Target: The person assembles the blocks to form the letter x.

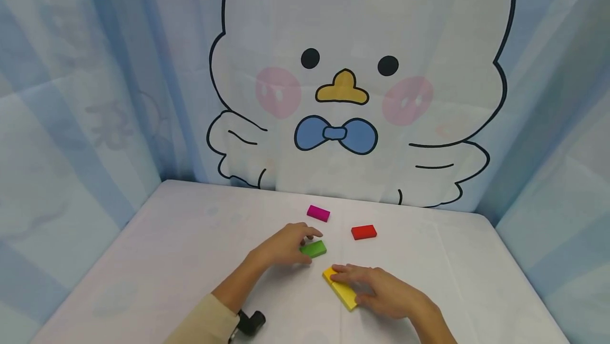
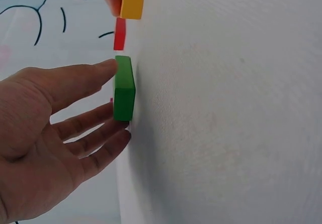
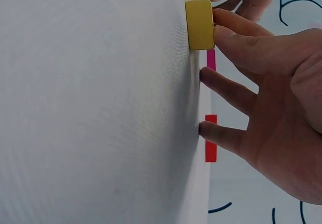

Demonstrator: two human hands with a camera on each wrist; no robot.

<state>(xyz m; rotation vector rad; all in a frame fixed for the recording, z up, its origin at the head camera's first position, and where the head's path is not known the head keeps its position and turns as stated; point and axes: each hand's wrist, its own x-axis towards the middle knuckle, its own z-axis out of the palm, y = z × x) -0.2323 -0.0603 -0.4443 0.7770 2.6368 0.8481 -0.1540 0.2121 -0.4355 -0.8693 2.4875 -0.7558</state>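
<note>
My left hand (image 1: 286, 243) is around the green block (image 1: 313, 249), thumb on the near side and fingers spread beyond it. In the left wrist view the thumb tip lies close to the block's upper edge; whether it touches cannot be told. My right hand (image 1: 386, 291) reaches over the yellow block (image 1: 344, 295), fingertips on its far part and thumb by its near right edge. A thin seam crosses the yellow near its far end. The right wrist view shows thumb and forefinger at the block's top edge, the other visible fingers extended toward the table.
A magenta block (image 1: 318, 213) lies toward the back of the white-covered table (image 1: 143, 259). To its right is a red block (image 1: 364, 232). A black device (image 1: 251, 323) sits by the left wrist. Printed curtains (image 1: 343, 174) stand behind and beside the table.
</note>
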